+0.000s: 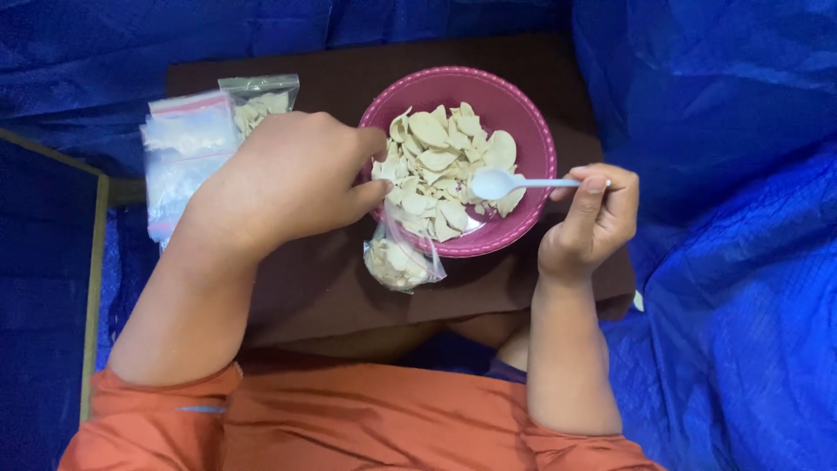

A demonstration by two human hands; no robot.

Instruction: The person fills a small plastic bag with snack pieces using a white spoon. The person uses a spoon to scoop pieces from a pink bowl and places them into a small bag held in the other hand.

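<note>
Right now the right hand (591, 218) grips a white plastic spoon (514, 183) over the round pink plastic bowl (532, 131) of pale chips (440, 166); the left hand (288, 179) pinches a small clear plastic bag (397, 262) at the rim.

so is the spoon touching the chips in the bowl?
Cannot tell. In the head view the white spoon overlaps the chips from above, hiding any contact or gap.

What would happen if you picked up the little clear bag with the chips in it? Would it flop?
The small clear bag would probably sag and crinkle, since its thin plastic already hangs loosely below the left hand. It likely feels light: it holds only a few pale chips. Those chips look thin and curled, so squeezing might snap them.
</note>
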